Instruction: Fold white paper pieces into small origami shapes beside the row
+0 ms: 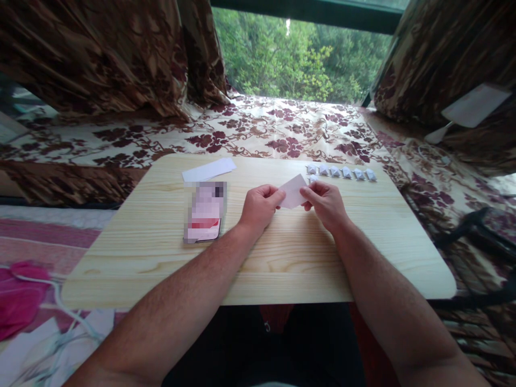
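Observation:
Both my hands hold one small white sheet of paper (293, 191) just above the middle of a light wooden table (161, 252). My left hand (260, 205) pinches its left edge with closed fingers. My right hand (324, 202) pinches its right edge the same way. A row of several small folded white paper pieces (341, 172) lies on the table just beyond my right hand.
A phone (205, 211) lies face up left of my hands, with a white paper strip (208, 169) behind it. Floral bedding (258, 126) and curtains surround the table under a window. A pink cloth and white cable (24, 293) lie at the lower left.

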### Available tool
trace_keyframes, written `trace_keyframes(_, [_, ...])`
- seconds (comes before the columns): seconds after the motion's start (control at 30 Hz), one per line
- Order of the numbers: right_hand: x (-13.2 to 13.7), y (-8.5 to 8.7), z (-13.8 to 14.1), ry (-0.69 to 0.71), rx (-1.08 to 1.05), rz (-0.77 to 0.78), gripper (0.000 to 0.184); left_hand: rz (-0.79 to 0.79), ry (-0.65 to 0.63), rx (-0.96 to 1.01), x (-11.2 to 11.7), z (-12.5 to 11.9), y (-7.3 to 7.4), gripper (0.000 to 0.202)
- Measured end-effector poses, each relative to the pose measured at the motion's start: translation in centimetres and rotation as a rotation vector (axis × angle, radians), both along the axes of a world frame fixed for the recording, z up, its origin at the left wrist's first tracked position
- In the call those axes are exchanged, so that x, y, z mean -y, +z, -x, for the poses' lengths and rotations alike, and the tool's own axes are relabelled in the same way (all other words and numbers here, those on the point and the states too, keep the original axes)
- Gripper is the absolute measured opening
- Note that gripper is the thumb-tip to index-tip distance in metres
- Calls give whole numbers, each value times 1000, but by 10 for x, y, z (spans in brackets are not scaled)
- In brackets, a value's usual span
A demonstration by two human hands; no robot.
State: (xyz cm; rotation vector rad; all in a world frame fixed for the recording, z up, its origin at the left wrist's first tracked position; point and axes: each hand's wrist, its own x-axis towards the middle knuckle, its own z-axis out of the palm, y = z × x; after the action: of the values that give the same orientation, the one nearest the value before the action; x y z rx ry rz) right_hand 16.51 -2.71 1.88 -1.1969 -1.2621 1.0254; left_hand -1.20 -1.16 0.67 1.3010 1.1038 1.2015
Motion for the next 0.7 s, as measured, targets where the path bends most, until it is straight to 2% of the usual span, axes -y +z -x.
trace_keyframes(0.27, [1,3,1,-2,24,-8,37,-12,14,-26,2,0,3,25])
trace_keyframes(0.5, [-1,0,-1,-8,5,-32,34,-18,1,-12,2,0,2,26])
trace_keyframes(0.7, [-1,-1,-2,104,-66,-36,27,5,-20,8,3,0,4,23])
